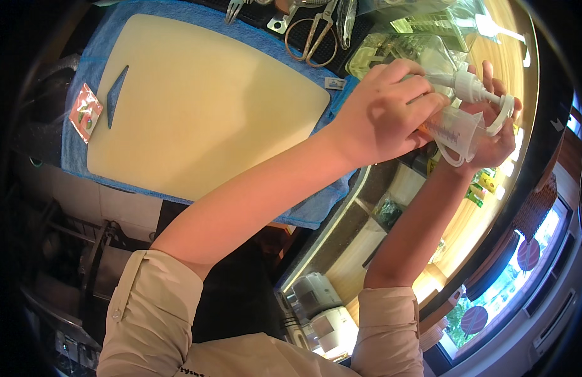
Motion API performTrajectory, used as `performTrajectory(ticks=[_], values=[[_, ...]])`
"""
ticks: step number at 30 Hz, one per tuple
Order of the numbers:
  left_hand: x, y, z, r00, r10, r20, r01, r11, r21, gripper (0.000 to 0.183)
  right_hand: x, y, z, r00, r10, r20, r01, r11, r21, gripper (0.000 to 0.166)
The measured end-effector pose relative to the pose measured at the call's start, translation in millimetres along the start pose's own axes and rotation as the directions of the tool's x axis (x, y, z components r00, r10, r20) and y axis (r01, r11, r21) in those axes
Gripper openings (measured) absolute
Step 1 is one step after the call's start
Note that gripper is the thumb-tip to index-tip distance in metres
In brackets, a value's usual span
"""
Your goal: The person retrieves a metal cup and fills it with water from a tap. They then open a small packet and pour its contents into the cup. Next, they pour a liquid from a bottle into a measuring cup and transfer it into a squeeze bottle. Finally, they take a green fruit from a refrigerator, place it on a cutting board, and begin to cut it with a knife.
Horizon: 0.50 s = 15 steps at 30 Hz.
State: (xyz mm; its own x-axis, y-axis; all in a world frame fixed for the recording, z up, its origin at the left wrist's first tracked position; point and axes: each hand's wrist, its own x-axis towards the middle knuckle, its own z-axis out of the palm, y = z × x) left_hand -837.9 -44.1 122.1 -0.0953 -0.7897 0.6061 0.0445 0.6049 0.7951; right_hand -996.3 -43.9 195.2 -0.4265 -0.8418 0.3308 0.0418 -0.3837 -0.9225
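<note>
My left hand [390, 113] grips a small clear plastic measuring cup [453, 129] with printed graduations and a loop handle. The cup's mouth is turned towards the curved spout of a white pump head [475, 89]. That pump head sits on a clear bottle [432, 52], partly hidden behind my left hand. My right hand [493, 141] is at the pump head's top, its fingers spread around the spout. Whether it grips or only presses is hidden. No liquid can be made out in the cup.
A cream cutting board [201, 103] lies on a blue towel [95, 52], with a red sachet [86, 113] beside it. Scissors [314, 35] and a fork [234, 10] rest on a black mat. Another pump bottle [460, 30] stands beyond. Below are lit shelves [347, 264].
</note>
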Motion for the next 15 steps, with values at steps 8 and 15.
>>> performTrajectory(ticks=[8, 15], values=[[1.2, 0.4, -0.8, 1.0, 0.005, -0.011, -0.005, 1.0, -0.001, 0.052, -1.1, 10.0, -6.7, 0.999, 0.012, 0.048, -0.01, 0.999, -0.033, 0.037], [-1.3, -1.5, -0.7, 1.0, -0.001, -0.01, 0.001, 1.0, 0.011, 0.051, 7.8, -18.2, -6.2, 0.989, -0.063, 0.134, 0.057, 0.997, 0.043, 0.04]])
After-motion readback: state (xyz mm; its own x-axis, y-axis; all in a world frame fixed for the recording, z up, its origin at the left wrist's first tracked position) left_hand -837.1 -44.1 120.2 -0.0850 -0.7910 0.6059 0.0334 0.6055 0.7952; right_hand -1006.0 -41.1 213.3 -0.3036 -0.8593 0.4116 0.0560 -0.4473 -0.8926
